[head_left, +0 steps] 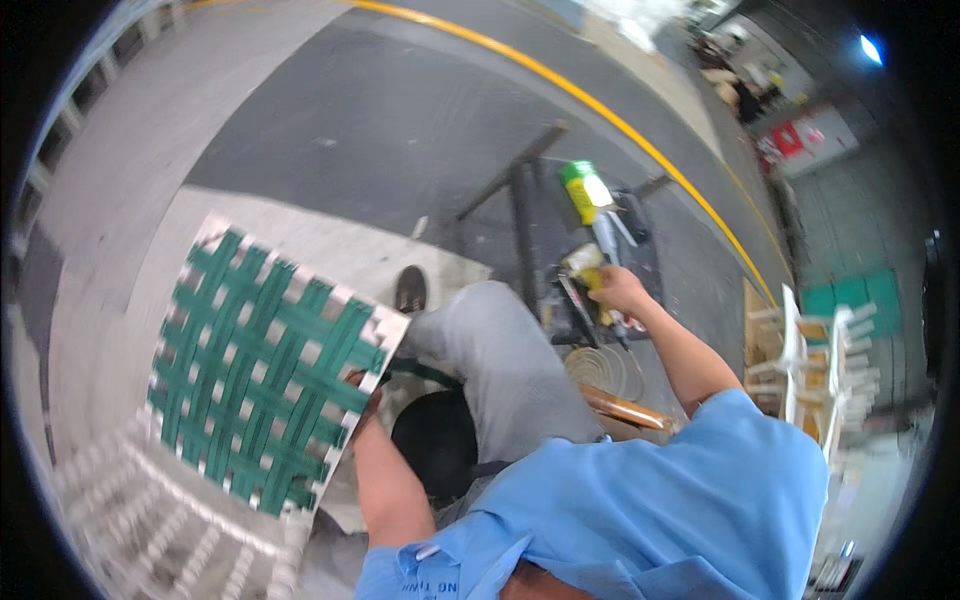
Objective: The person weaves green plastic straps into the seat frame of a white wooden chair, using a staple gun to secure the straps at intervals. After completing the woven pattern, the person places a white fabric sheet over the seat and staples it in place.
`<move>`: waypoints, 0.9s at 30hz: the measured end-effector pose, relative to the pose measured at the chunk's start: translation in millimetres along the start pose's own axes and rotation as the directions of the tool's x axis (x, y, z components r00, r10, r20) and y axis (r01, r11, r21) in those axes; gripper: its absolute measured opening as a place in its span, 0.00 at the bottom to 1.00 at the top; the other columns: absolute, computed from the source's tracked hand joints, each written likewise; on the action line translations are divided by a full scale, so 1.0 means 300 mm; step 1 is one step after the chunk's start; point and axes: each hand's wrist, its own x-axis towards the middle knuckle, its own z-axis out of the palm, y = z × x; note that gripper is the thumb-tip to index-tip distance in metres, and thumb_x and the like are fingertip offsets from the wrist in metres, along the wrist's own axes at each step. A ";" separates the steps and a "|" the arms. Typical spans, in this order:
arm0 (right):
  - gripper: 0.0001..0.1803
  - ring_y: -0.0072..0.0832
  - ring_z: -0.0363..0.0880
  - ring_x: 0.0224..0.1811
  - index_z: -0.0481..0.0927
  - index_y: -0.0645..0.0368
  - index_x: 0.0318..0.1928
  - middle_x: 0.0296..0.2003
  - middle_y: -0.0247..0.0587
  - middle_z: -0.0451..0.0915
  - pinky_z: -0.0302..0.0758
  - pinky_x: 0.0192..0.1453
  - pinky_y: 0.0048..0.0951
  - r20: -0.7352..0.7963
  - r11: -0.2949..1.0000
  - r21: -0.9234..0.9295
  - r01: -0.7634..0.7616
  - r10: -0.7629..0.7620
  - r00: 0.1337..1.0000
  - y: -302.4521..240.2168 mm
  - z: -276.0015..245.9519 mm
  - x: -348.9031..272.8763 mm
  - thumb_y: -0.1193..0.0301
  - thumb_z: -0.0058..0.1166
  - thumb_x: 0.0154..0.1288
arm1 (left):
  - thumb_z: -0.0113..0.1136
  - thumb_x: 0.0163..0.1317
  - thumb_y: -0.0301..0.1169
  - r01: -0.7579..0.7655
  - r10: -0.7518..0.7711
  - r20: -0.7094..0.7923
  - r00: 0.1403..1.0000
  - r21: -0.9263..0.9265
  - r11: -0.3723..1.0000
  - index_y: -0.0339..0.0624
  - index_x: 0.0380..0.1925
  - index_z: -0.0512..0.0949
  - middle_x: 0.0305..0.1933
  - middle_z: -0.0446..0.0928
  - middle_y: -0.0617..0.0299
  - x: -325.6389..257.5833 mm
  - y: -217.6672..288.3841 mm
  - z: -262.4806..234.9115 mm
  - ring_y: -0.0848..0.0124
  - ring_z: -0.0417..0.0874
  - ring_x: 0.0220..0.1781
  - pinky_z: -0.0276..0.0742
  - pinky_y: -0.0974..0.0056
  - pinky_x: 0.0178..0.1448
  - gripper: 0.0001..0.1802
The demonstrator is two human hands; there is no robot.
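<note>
My left hand (pixel 364 392) grips the right edge of a square white frame (pixel 268 370) woven with green straps, holding it tilted at my left side. My right hand (pixel 619 290) reaches forward over a dark tray (pixel 545 225) of tools and closes on a yellow-handled tool (pixel 590 272). A green and yellow can (pixel 581 190) stands just beyond that hand. My grey-trousered knee (pixel 490 340) and dark shoe (pixel 410 289) lie between the two hands. I sit on a dark round stool (pixel 437 440).
Several white slatted frames (pixel 150 520) lie stacked at lower left. White and wooden chair frames (pixel 815 365) stand at right. A coil of pale strap (pixel 607 370) and a wooden rail (pixel 625 409) lie by my right side. A yellow floor line (pixel 600 105) curves across the grey floor.
</note>
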 end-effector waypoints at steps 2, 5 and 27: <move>0.37 0.46 0.83 0.60 0.81 0.63 0.59 0.54 0.54 0.85 0.77 0.65 0.44 -0.030 0.997 0.069 0.040 -0.038 0.999 -0.014 0.058 0.033 0.58 0.76 0.50 | 0.53 0.70 0.49 -0.043 0.043 0.019 0.999 -0.029 0.999 0.43 0.41 0.80 0.37 0.84 0.56 -0.010 0.027 0.013 0.60 0.86 0.40 0.87 0.50 0.39 0.20; 0.30 0.41 0.85 0.51 0.81 0.68 0.53 0.49 0.54 0.85 0.78 0.58 0.39 -0.003 0.971 0.235 0.036 -0.036 0.999 0.016 0.045 0.025 0.68 0.73 0.48 | 0.53 0.70 0.49 -0.026 0.029 0.026 0.999 -0.097 0.995 0.43 0.41 0.80 0.37 0.84 0.56 -0.019 0.010 0.037 0.60 0.86 0.40 0.86 0.50 0.39 0.20; 0.20 0.19 0.74 0.21 0.78 0.60 0.57 0.35 0.34 0.83 0.72 0.24 0.24 0.547 0.767 0.603 0.218 -0.597 0.586 -1.033 0.291 -0.656 0.66 0.67 0.70 | 0.54 0.70 0.49 0.015 0.015 0.089 0.996 -0.328 0.945 0.44 0.42 0.80 0.37 0.84 0.56 -0.076 0.036 0.047 0.61 0.86 0.40 0.86 0.51 0.40 0.19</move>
